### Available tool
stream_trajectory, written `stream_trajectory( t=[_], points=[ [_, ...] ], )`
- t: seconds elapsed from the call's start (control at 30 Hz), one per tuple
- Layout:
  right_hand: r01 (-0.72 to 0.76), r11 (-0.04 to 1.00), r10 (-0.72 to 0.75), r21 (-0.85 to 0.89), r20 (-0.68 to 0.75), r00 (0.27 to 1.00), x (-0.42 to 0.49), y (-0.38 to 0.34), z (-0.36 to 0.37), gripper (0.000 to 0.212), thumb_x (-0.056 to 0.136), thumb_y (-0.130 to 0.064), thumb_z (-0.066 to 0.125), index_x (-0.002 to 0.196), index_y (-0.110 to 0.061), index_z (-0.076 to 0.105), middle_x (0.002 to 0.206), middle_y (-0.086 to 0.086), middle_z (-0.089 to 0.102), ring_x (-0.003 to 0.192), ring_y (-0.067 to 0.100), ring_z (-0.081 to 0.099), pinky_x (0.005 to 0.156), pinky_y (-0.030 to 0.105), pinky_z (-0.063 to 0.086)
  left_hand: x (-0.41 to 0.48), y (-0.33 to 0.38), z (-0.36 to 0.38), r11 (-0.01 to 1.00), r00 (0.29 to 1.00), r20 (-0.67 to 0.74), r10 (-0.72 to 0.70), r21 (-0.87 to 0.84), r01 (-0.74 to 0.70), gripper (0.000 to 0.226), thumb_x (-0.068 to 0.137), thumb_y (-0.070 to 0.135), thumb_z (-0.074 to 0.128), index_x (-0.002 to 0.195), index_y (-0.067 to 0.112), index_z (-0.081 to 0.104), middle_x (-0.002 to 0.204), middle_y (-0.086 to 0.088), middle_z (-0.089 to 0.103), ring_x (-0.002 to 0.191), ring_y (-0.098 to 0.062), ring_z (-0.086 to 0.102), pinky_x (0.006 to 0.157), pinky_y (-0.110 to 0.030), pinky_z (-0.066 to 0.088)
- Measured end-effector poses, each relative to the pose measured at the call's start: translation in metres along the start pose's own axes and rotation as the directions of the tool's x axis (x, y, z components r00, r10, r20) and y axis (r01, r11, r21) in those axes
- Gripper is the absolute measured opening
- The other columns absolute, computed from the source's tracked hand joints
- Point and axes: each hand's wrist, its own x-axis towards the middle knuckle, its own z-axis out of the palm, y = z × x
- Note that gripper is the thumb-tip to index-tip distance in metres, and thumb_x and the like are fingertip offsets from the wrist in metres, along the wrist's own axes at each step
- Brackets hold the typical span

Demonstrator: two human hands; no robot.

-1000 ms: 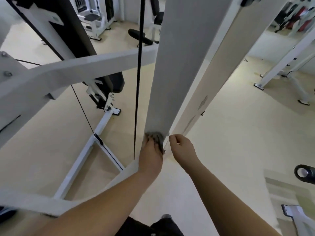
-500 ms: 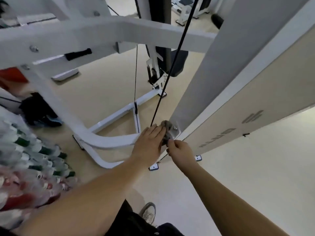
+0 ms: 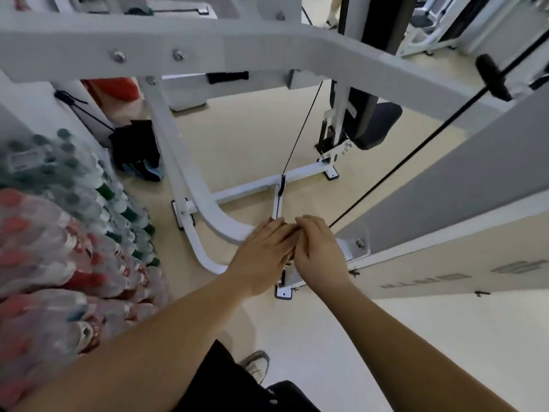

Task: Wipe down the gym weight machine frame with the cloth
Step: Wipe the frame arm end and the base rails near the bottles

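The white weight machine frame [image 3: 225,224] curves along the floor and joins a wide grey-white upright column [image 3: 445,188] on the right. My two hands meet at the foot of that column, beside its bolted base plate [image 3: 358,248]. My left hand [image 3: 264,254] lies with fairly straight fingers over the joint. My right hand [image 3: 319,252] has its fingers curled against the left one. The grey cloth [image 3: 292,232] is almost wholly hidden between the hands; only a dark sliver shows. A black cable [image 3: 300,135] runs down to the base bar just behind my hands.
Shrink-wrapped packs of bottled drinks [image 3: 59,233] are stacked close on the left. A black bag [image 3: 136,150] lies behind the frame's leg. A black seat pad [image 3: 377,123] and other machines stand farther back. My shoe [image 3: 255,364] is on the beige floor below.
My hands have slid down the column to its bolted foot and closed together, so the cloth that showed between them is now nearly covered. The view has swung left, showing the bottle packs.
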Motion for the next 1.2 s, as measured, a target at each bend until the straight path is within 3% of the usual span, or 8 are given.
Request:
stream_trajectory(
  t=[0.23,0.4,0.5,0.57,0.7,0.93,1.07,1.2],
  points=[
    [-0.134,0.985,0.115,0.104,0.172,0.978,0.01,0.001,0.003,0.042,0.108,-0.028,0.04,0.149,-0.024,0.045,0.15,-0.007,0.051,0.135,0.014,0.048,0.11,0.032,0.041,-0.029,-0.082,-0.019,0.863,0.848,-0.218,-0.483,0.049,0.504,0.055,0.101,0.028,0.032,0.152,0.008,0.04,0.158,-0.011,0.038,0.153,-0.035,0.018,0.124,-0.054,0.016],
    [-0.147,0.978,0.13,0.147,0.122,0.984,0.018,-0.004,0.002,0.04,0.108,-0.027,0.039,0.146,-0.019,0.05,0.143,-0.002,0.056,0.131,0.016,0.052,0.105,0.026,0.038,-0.001,0.018,-0.005,0.984,0.965,-0.194,-0.176,-0.012,0.178,0.05,0.096,0.024,0.043,0.145,0.016,0.048,0.15,0.0,0.047,0.149,-0.029,0.024,0.126,-0.044,0.008],
    [-0.128,0.976,0.094,0.175,0.191,0.977,0.026,-0.009,0.003,0.039,0.108,-0.027,0.04,0.144,-0.018,0.052,0.141,-0.001,0.058,0.125,0.013,0.054,0.104,0.026,0.039,-0.017,-0.017,-0.01,0.997,0.986,-0.159,-0.042,0.06,0.052,0.053,0.103,0.028,0.038,0.155,0.017,0.035,0.161,0.002,0.033,0.154,-0.024,0.016,0.127,-0.039,0.002],
    [-0.099,0.984,0.062,0.145,0.239,0.969,0.034,-0.017,0.008,0.04,0.108,-0.031,0.04,0.145,-0.021,0.053,0.145,-0.004,0.056,0.132,0.012,0.051,0.105,0.024,0.035,-0.03,-0.064,-0.014,0.971,0.964,-0.168,-0.208,0.081,0.224,0.057,0.104,0.032,0.028,0.159,0.015,0.025,0.166,-0.002,0.024,0.156,-0.025,0.007,0.127,-0.042,0.002],
    [-0.095,0.987,0.046,0.129,0.338,0.94,0.061,-0.049,0.031,0.044,0.108,-0.037,0.038,0.149,-0.022,0.049,0.151,-0.005,0.051,0.14,0.013,0.045,0.11,0.025,0.033,-0.035,-0.101,-0.03,0.808,0.785,-0.189,-0.589,-0.152,0.57,0.062,0.105,0.028,0.023,0.161,0.012,0.0,0.17,-0.01,-0.006,0.155,-0.031,-0.011,0.127,-0.043,-0.002],
    [-0.146,0.976,0.077,0.162,0.369,0.926,0.126,-0.112,0.078,0.039,0.11,-0.031,0.036,0.142,-0.018,0.055,0.14,0.001,0.061,0.131,0.02,0.054,0.105,0.03,0.04,-0.023,-0.117,-0.046,0.796,0.828,-0.084,-0.554,-0.343,0.498,0.068,0.107,0.02,0.035,0.16,0.011,-0.007,0.163,-0.006,-0.029,0.15,-0.028,-0.029,0.127,-0.039,-0.004],
    [-0.171,0.965,0.086,0.201,0.373,0.924,0.156,-0.139,0.084,0.024,0.11,-0.024,0.036,0.11,-0.03,0.059,0.096,-0.023,0.06,0.092,-0.008,0.058,0.074,0.005,0.038,0.014,-0.185,-0.083,0.784,0.834,0.06,-0.549,-0.309,0.539,0.071,0.107,0.019,0.037,0.16,0.011,-0.009,0.164,-0.01,-0.029,0.151,-0.031,-0.027,0.127,-0.043,0.003],
    [-0.141,0.967,0.052,0.214,0.373,0.926,0.178,-0.153,0.089,0.024,0.11,-0.023,0.037,0.114,-0.029,0.06,0.097,-0.026,0.058,0.087,-0.018,0.053,0.071,-0.001,0.038,0.016,-0.183,-0.078,0.764,0.81,-0.003,-0.586,-0.336,0.552,0.075,0.105,0.018,0.04,0.16,0.012,-0.01,0.162,-0.007,-0.033,0.15,-0.029,-0.03,0.127,-0.042,0.0]
  ],
)
